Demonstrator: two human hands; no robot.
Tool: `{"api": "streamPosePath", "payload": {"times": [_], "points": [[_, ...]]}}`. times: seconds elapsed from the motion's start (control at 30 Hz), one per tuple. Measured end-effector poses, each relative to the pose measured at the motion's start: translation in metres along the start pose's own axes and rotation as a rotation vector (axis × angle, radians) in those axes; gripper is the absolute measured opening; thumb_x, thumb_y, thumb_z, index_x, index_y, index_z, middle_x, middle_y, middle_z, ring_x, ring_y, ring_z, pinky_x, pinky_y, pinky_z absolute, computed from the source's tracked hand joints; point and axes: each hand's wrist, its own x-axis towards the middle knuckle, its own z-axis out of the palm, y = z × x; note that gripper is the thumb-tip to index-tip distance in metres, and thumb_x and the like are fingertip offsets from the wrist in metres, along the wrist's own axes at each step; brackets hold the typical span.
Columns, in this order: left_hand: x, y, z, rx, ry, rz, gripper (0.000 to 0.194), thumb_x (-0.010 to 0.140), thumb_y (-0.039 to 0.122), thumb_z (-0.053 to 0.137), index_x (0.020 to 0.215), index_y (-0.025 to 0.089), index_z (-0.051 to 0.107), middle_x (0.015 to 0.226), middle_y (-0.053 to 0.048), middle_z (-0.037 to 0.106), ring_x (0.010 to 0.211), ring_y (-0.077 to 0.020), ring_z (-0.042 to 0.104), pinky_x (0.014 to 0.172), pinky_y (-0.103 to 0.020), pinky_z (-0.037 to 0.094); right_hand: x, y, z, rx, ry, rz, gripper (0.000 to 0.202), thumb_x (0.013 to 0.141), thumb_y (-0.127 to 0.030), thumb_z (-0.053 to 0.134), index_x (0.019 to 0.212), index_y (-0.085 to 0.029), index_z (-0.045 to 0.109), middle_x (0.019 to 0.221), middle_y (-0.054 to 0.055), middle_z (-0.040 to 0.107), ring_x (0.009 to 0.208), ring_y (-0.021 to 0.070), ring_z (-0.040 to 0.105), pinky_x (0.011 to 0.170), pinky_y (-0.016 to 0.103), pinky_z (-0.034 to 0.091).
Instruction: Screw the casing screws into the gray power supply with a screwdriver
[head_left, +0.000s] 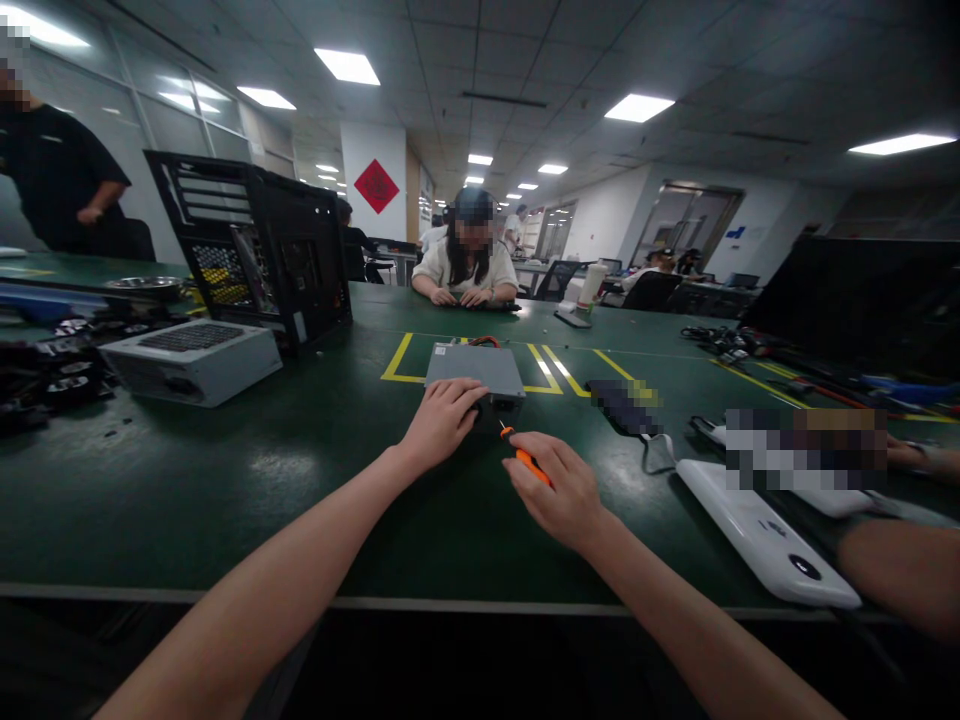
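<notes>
On the green worktop (300,540), the grey metal box (480,370) is sitting between the near and far edges, straight ahead of us. Our right hand (559,490) is closing firmly round the orange screwdriver (534,467), nearer the worktop's near edge than the box is. The screwdriver's long axis is running forward and a little left, so its thin tip is pointing at the right part of the box's near face; whether it is touching, we cannot tell. Our left hand (448,415) is resting on the box's near left corner, fingers extended over the top; we cannot tell whether it is pinching. The left hand is touching the box, while the right is reaching only through the tool.
</notes>
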Motion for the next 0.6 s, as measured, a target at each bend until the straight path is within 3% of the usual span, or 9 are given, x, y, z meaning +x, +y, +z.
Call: {"api": "streamPosePath", "payload": {"times": [0.2, 0.33, 0.47, 0.6], "points": [[-0.0006, -0.0006, 0.0011, -0.011, 0.005, 0.006, 0.037, 0.085, 0.016, 0.048, 0.121, 0.020, 0.050, 0.122, -0.006, 0.054, 0.114, -0.0200, 0.046, 0.096, -0.037, 0.036, 0.0000, -0.0007, 0.0016, 0.045, -0.008, 0.061, 0.027, 0.078, -0.008, 0.055, 0.101, -0.019, 0.046, 0.110, 0.013, 0.054, 0.104, 0.0209, 0.055, 0.079, 0.036, 0.054], [-0.0005, -0.0007, 0.0005, -0.008, 0.001, 0.003, 0.036, 0.085, 0.016, 0.048, 0.121, 0.019, 0.050, 0.122, -0.006, 0.054, 0.114, -0.0200, 0.046, 0.097, -0.037, 0.035, 0.0015, -0.0019, 0.0018, 0.048, -0.012, -0.022, 0.026, 0.078, -0.007, 0.054, 0.099, -0.020, 0.048, 0.109, 0.011, 0.055, 0.107, 0.0212, 0.054, 0.081, 0.035, 0.054], [-0.0004, -0.0004, -0.0009, -0.009, -0.008, 0.000, 0.037, 0.085, 0.016, 0.047, 0.122, 0.019, 0.049, 0.123, -0.006, 0.054, 0.114, -0.0203, 0.046, 0.097, -0.037, 0.035, 0.0002, -0.0021, 0.0038, 0.053, 0.015, 0.062, 0.026, 0.078, -0.009, 0.053, 0.100, -0.021, 0.047, 0.114, 0.012, 0.052, 0.108, 0.0205, 0.053, 0.078, 0.034, 0.054], [-0.0007, -0.0012, 0.0000, -0.010, 0.000, 0.011, 0.036, 0.085, 0.015, 0.047, 0.121, 0.019, 0.050, 0.122, -0.006, 0.054, 0.114, -0.0201, 0.046, 0.097, -0.037, 0.035, -0.0003, -0.0021, 0.0045, 0.036, -0.021, -0.036, 0.027, 0.076, -0.008, 0.057, 0.100, -0.020, 0.050, 0.106, 0.011, 0.055, 0.106, 0.0221, 0.054, 0.079, 0.036, 0.054]]}}
